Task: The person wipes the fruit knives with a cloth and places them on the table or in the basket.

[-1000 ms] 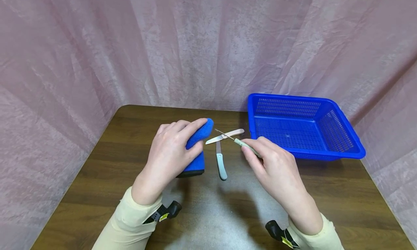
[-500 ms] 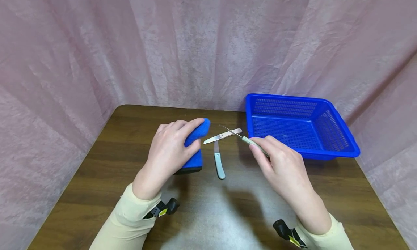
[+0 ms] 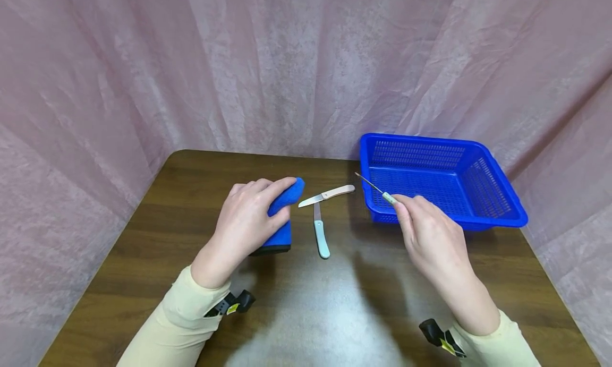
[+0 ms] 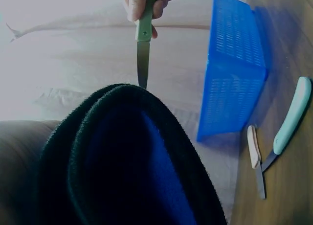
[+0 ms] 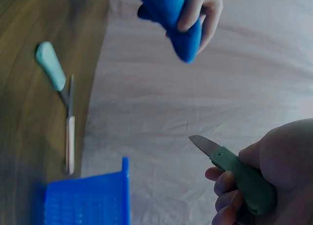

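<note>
My left hand [image 3: 248, 215] grips a folded blue cloth [image 3: 282, 234] with a dark edge, held over the left-middle of the table. Its dark hem [image 4: 127, 93] fills the lower part of the left wrist view. In my right hand [image 3: 432, 237] a folding knife [image 5: 239, 176] with a pale green handle is held by that handle, blade unfolded and pointing up and left, overlapping the basket's near left corner in the head view. Two more unfolded knives lie on the table between the hands: one with a pinkish handle [image 3: 339, 191], one with a light blue handle [image 3: 322, 239]. Their blades meet.
A blue perforated plastic basket [image 3: 499, 210] stands at the back right of the brown wooden table [image 3: 158, 223]. Pink curtain fabric [image 3: 287, 64] hangs behind and at both sides. Each wrist wears a strapped black camera.
My right hand has moved right with the green-handled knife, away from the cloth and up to the basket's near side. The left hand keeps its hold on the cloth, shifting slightly left.
</note>
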The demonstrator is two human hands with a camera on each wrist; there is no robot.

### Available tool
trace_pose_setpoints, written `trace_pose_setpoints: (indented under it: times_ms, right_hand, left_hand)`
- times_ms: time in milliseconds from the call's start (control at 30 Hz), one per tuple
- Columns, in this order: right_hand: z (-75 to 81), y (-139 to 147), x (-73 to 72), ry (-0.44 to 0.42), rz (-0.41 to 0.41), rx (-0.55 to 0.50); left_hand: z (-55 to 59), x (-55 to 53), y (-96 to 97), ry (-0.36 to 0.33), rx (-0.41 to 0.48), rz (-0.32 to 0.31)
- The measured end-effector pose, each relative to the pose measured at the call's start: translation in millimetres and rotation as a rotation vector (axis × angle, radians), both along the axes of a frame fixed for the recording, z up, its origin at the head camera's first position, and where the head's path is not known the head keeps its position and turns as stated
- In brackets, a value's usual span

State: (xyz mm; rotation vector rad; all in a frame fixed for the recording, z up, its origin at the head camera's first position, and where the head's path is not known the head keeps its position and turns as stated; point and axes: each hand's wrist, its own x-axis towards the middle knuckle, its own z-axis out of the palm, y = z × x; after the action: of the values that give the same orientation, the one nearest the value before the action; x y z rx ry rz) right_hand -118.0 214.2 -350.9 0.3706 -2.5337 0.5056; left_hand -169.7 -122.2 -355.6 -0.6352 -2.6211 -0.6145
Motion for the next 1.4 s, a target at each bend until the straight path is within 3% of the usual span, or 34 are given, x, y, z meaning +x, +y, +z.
trace_pose_setpoints:
  times_ms: [667,900,1400]
  right_hand:
    - [-11.8,32,-26.8,-0.048,-0.054,0.093]
    - [-15.7,39,-46.6,-0.082,-0.073,0.115]
    - [-28.1,35,-95.8,-0.237,-0.155,0.226]
  left_hand:
    - [-3.3,7.8,-11.1,-0.008,-0.002,-0.007]
    - [-3.8,11.2,-11.2,0.004,-0.002,-0.011]
    - [-7.6,15.3,-12.0,0.000,-0.024,-0.022]
